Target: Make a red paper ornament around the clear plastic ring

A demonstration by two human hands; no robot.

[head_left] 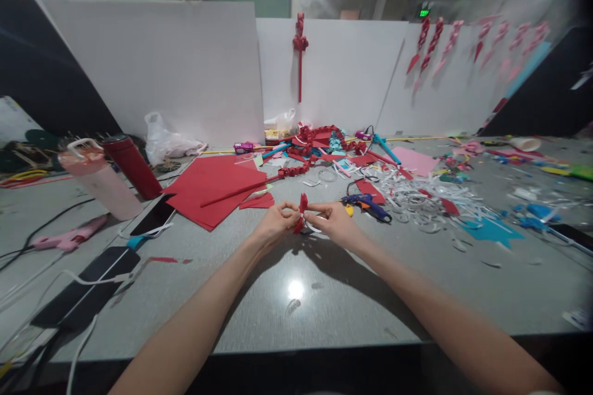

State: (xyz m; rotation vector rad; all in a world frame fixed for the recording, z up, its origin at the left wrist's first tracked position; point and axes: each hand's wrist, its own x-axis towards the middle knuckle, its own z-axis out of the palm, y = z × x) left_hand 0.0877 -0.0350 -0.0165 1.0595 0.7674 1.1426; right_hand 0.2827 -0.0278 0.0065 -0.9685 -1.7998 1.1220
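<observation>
Near the middle of the table, a small folded red paper piece (pixel 303 205) is held upright between my two hands. My left hand (pixel 280 220) pinches it from the left side. From the right, my right hand (pixel 331 220) grips it with closed fingers. A thin white strip (pixel 312 228) curves just under my right fingertips. Left of my hands lie large red paper sheets (pixel 208 185), with a long red paper stem (pixel 241 190) across them. A blue glue gun (pixel 368 205) rests right of my right hand.
White paper strips (pixel 412 194) are heaped at the right, beside a cyan paper piece (pixel 493 229). A pink bottle (pixel 99 179), a red bottle (pixel 132 166), a pink glue gun (pixel 71 236) and cables stand or lie left. White panels (pixel 343 80) rise behind.
</observation>
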